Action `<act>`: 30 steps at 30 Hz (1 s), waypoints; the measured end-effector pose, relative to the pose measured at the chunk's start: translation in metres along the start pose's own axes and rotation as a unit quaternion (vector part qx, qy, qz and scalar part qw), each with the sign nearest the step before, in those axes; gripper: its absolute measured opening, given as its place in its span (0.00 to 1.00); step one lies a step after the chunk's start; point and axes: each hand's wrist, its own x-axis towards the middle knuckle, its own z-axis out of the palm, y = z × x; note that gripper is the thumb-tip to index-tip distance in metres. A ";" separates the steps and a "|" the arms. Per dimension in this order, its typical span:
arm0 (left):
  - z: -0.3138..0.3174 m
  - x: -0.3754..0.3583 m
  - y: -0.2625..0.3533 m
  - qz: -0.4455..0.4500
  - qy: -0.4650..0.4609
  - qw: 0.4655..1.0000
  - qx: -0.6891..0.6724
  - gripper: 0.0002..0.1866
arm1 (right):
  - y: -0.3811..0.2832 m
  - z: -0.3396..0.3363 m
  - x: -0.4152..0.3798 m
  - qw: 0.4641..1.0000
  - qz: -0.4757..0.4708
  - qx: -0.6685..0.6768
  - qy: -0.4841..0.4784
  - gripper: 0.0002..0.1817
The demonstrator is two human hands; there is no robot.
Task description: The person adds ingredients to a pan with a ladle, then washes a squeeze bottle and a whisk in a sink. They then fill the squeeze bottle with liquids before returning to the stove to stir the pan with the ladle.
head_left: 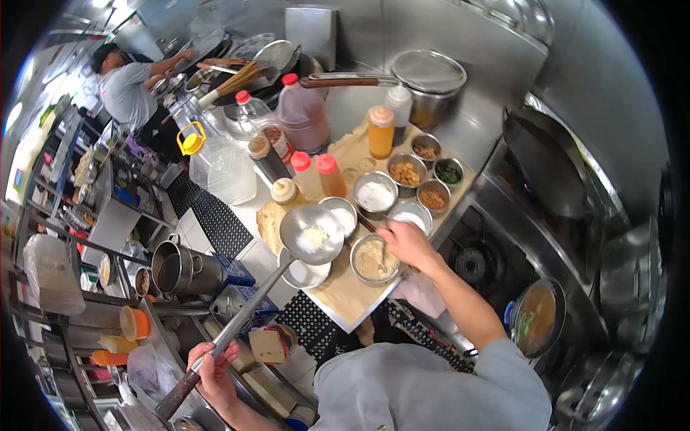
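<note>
My left hand (213, 368) is wrapped round the handle of a long ladle (289, 224), whose bowl holds white and pale yellow powder and hangs over the front left of the board. My right hand (404, 243) is closed on a spoon handle (384, 253) above a metal bowl of beige powder (373, 260). Just behind that hand sits a bowl of white powder (412, 218). Two more bowls of white powder (375, 196) (305, 273) stand on the board, one behind and one under the ladle.
Squeeze bottles (330, 174), a jug (302, 115) and small bowls of toppings (405, 172) crowd the board's back. At right are a burner (471, 264) and a pan over a flame (537, 316). Another person (129, 93) works at far left.
</note>
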 end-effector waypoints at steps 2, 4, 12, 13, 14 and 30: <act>0.000 -0.009 0.001 -0.002 -0.006 1.000 0.001 0.15 | -0.009 0.010 0.024 0.999 0.003 -0.007 -0.043 0.16; -0.001 -0.014 0.004 0.009 -0.003 1.000 -0.004 0.16 | -0.028 -0.001 0.022 0.997 -0.001 0.071 0.037 0.15; 0.013 -0.036 -0.014 0.068 -0.163 0.984 -0.032 0.19 | -0.109 -0.023 -0.186 0.845 0.022 0.410 -0.344 0.12; 0.028 -0.042 -0.017 0.064 -0.208 0.976 -0.031 0.18 | -0.124 -0.004 -0.208 0.804 0.042 0.469 -0.364 0.14; 0.048 -0.052 -0.021 0.062 -0.231 0.970 -0.037 0.18 | -0.126 0.024 -0.225 0.781 -0.019 0.539 -0.315 0.17; 0.132 -0.232 -0.086 0.078 -0.791 0.579 0.178 0.26 | -0.015 -0.036 -0.436 0.587 0.241 0.640 0.434 0.10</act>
